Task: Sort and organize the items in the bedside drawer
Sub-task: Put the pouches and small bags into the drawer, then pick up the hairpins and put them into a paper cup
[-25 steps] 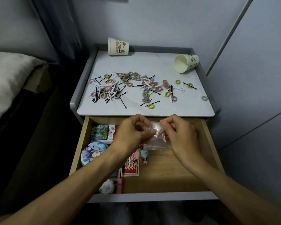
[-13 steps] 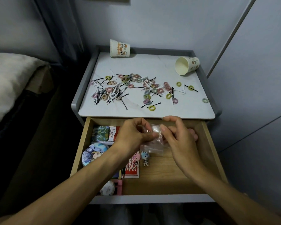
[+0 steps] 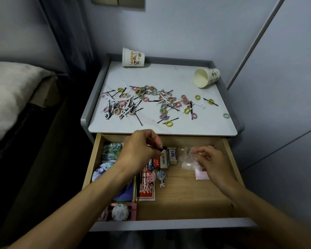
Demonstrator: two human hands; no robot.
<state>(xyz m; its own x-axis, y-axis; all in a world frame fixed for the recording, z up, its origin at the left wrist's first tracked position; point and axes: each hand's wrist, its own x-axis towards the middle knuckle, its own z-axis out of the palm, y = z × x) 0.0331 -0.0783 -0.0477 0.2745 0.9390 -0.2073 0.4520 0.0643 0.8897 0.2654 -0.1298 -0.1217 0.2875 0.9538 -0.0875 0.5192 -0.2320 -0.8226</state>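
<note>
Nightstand top is carrying scattered hair ties. Drawer is standing pulled out, wooden inside. Left hand is pinching a thin black pin between thumb and forefinger, over the drawer's back middle. Right hand is lying with curled fingers on a clear, crinkled plastic bag at the back right, just beside a white eraser. Gripping or only touching: cannot tell.

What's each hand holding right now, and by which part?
Left hand pinches a small black item between thumb and fingertip; too small to identify. Right hand grips the clear plastic bag by its right edge.
</note>
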